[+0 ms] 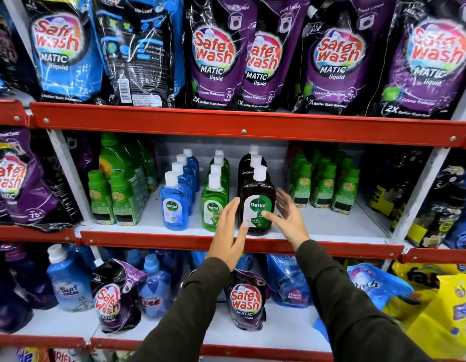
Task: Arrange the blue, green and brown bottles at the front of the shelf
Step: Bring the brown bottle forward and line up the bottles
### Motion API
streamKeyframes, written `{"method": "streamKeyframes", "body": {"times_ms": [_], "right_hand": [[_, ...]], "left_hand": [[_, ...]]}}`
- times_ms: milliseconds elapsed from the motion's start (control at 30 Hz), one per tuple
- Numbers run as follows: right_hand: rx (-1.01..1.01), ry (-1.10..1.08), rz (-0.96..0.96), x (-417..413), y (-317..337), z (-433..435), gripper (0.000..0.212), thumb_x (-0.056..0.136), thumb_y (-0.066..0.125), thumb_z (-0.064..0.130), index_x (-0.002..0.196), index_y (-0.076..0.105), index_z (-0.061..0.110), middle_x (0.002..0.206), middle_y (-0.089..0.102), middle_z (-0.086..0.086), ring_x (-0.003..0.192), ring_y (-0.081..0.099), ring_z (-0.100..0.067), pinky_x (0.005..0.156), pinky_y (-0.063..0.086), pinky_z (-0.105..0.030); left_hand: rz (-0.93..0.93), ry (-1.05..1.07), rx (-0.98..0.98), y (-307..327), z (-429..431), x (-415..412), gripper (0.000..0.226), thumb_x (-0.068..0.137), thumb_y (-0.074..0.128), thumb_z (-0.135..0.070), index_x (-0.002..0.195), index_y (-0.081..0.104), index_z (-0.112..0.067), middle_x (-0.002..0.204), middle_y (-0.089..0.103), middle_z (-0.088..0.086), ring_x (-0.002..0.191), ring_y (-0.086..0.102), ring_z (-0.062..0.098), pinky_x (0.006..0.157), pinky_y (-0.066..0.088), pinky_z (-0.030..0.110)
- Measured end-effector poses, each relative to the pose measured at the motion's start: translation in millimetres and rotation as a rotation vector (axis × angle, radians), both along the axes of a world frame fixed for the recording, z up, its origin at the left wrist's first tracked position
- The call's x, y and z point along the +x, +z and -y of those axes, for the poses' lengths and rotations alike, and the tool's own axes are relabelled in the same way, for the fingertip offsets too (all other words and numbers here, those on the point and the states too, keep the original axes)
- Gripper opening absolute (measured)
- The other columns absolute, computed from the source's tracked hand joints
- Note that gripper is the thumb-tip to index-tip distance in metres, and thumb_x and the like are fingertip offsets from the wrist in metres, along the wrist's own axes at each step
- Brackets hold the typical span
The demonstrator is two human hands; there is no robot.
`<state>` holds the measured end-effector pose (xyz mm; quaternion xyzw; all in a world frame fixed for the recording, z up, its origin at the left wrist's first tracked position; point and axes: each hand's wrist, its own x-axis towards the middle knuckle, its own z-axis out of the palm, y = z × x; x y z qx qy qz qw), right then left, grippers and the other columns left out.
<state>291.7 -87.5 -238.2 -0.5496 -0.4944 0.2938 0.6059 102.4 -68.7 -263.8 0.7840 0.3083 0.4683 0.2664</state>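
Brown bottle (256, 202) stands at the shelf's front edge (174, 237), between the spread, empty fingers of both hands; the left hand (228, 231) looks to touch its label, the right hand (286, 218) hovers just beside. Left of the fingers, the green bottle (213, 205) and blue bottle (174, 205) already head their rows (each queue lined up behind). Judged nearly done.

Purple detergent pouches (252, 56) and blue pouches (64, 50) fill the top shelf. Small green-capped bottles (323, 186) stand on the middle shelf's right side. A yellow bag (446, 317) sits at lower right.
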Motion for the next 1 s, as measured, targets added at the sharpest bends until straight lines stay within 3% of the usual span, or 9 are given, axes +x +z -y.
{"method": "streamKeyframes", "body": {"times_ms": [133, 233, 333, 533, 633, 767, 867, 933, 1000], "right_hand": [[-0.005, -0.073, -0.180, -23.7, -7.3, 9.7, 0.077, 0.089, 0.069, 0.038, 0.154, 0.031, 0.023, 0.162, 0.033, 0.001, 0.147, 0.033, -0.016, 0.123, 0.026, -0.039], [-0.054, -0.046, -0.280, -35.1, -11.5, 3.9, 0.073, 0.083, 0.059, 0.059, 0.146, 0.043, 0.029, 0.151, 0.052, -0.002, 0.138, 0.051, -0.018, 0.120, 0.036, -0.047], [-0.072, -0.068, -0.265, -33.7, -20.1, -3.2, 0.069, 0.081, 0.054, 0.067, 0.140, 0.048, 0.032, 0.141, 0.061, 0.000, 0.131, 0.057, -0.018, 0.117, 0.040, -0.050], [-0.083, -0.018, -0.242, -29.9, -16.1, -1.3, 0.050, 0.091, 0.049, 0.052, 0.137, 0.045, 0.035, 0.141, 0.059, -0.002, 0.125, 0.059, -0.015, 0.114, 0.043, -0.042], [-0.088, 0.002, -0.200, -30.4, -15.5, -0.2, 0.062, 0.078, 0.059, 0.049, 0.136, 0.042, 0.039, 0.133, 0.062, 0.004, 0.126, 0.058, -0.018, 0.114, 0.043, -0.046], [-0.092, 0.028, -0.182, -30.9, -11.4, 3.5, 0.064, 0.078, 0.061, 0.041, 0.138, 0.039, 0.037, 0.131, 0.061, 0.006, 0.129, 0.056, -0.019, 0.117, 0.040, -0.048], [-0.076, -0.085, -0.109, -37.2, -14.1, 5.9, 0.079, 0.083, 0.063, 0.053, 0.151, 0.029, 0.029, 0.156, 0.041, -0.002, 0.144, 0.039, -0.020, 0.123, 0.030, -0.047], [-0.005, -0.255, -0.036, -49.2, -14.6, 10.7, 0.068, 0.092, 0.058, 0.052, 0.149, 0.031, 0.027, 0.155, 0.034, -0.003, 0.143, 0.038, -0.022, 0.121, 0.032, -0.044], [0.132, -0.394, 0.017, -64.0, -13.9, 16.4, 0.044, 0.097, 0.054, 0.044, 0.137, 0.041, 0.029, 0.137, 0.043, -0.003, 0.125, 0.050, -0.021, 0.110, 0.042, -0.039]], "left_hand": [[0.130, -0.070, -0.342, 8.6, 4.4, 27.6, 0.071, 0.100, 0.036, -0.049, 0.160, 0.007, -0.023, 0.169, 0.006, -0.006, 0.154, 0.004, 0.006, 0.124, 0.006, 0.028], [0.199, -0.056, -0.505, 15.3, -1.4, 40.6, 0.066, 0.106, 0.032, -0.046, 0.160, 0.004, -0.019, 0.170, 0.004, 0.000, 0.155, 0.005, 0.011, 0.127, 0.005, 0.034], [0.208, -0.037, -0.538, 14.5, -8.5, 42.8, 0.060, 0.108, 0.029, -0.039, 0.159, 0.008, -0.016, 0.169, 0.010, 0.002, 0.154, 0.010, 0.012, 0.120, 0.008, 0.025], [0.266, -0.036, -0.514, 6.4, -12.5, 41.4, 0.058, 0.108, 0.032, -0.040, 0.159, 0.014, -0.019, 0.166, 0.020, 0.002, 0.150, 0.019, 0.011, 0.119, 0.015, 0.026], [0.293, -0.047, -0.509, 1.6, -13.4, 40.0, 0.061, 0.106, 0.035, -0.045, 0.159, 0.017, -0.022, 0.167, 0.022, 0.001, 0.150, 0.021, 0.011, 0.123, 0.018, 0.032], [0.241, -0.059, -0.492, 3.2, -12.1, 37.1, 0.059, 0.107, 0.035, -0.040, 0.159, 0.015, -0.021, 0.168, 0.019, 0.001, 0.149, 0.019, 0.007, 0.119, 0.015, 0.025], [0.163, -0.009, -0.451, 0.5, -5.5, 34.2, 0.062, 0.106, 0.039, -0.039, 0.159, 0.015, -0.018, 0.168, 0.015, 0.002, 0.153, 0.014, 0.012, 0.123, 0.011, 0.028], [0.188, 0.064, -0.355, -3.5, 1.1, 25.6, 0.057, 0.106, 0.041, -0.036, 0.157, 0.024, -0.018, 0.164, 0.026, 0.001, 0.147, 0.026, 0.003, 0.120, 0.020, 0.021], [0.267, 0.167, -0.207, -5.2, 6.4, 13.6, 0.048, 0.105, 0.039, -0.035, 0.149, 0.041, -0.017, 0.150, 0.043, -0.001, 0.130, 0.037, -0.017, 0.109, 0.029, 0.008]]}}
